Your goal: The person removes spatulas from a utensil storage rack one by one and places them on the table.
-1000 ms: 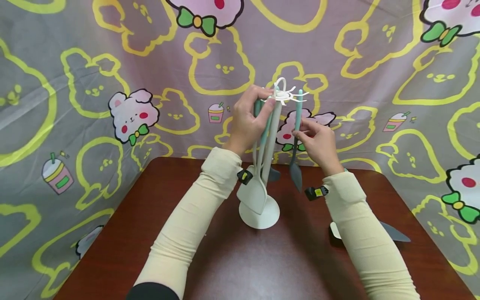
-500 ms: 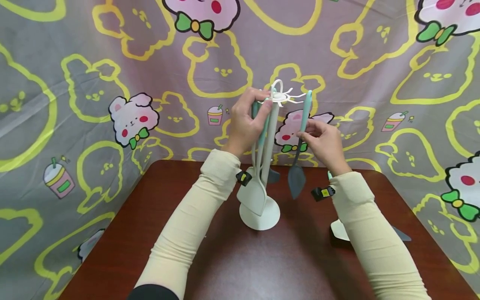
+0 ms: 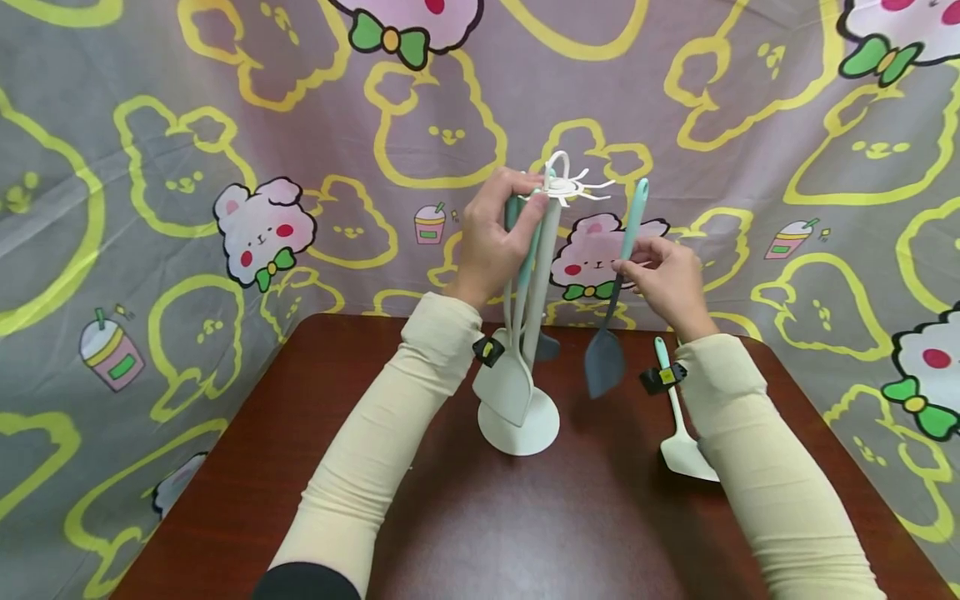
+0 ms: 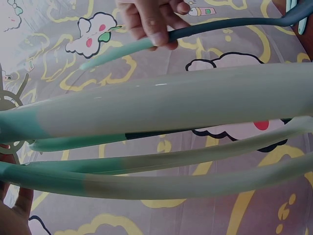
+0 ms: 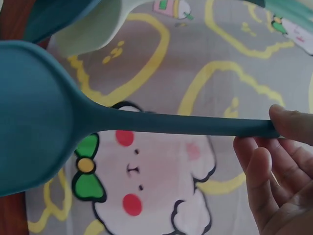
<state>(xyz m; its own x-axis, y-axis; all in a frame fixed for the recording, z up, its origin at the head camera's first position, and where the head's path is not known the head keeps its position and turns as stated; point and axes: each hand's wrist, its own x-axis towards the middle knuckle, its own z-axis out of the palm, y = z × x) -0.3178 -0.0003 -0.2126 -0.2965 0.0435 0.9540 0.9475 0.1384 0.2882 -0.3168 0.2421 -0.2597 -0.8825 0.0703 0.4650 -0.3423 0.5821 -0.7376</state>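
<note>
My left hand [image 3: 491, 233] grips the top of a white utensil stand [image 3: 549, 258], its fingers by the hook ring [image 3: 566, 188]. Several utensils with mint handles hang under that hand, among them a white spatula [image 3: 506, 387] and a dark-headed one [image 3: 547, 347] behind the pole. To the right of the stand, my right hand [image 3: 667, 279] pinches a dark blue-grey spatula [image 3: 604, 362] where the mint handle meets the dark shaft. It hangs head down, apart from the hooks. In the right wrist view, thumb and fingertips hold the shaft [image 5: 176, 124] of this spatula.
A white spatula [image 3: 686, 458] with a mint handle lies on the brown table [image 3: 337, 500] at the right, partly covered by the right sleeve [image 3: 780, 467]. The stand's round base [image 3: 536, 433] rests mid-table. A patterned cloth [image 3: 450, 92] hangs behind.
My right hand has moved right with the dark spatula, whose handle top has come away from the hooks. The left hand stays at the top of the stand.
</note>
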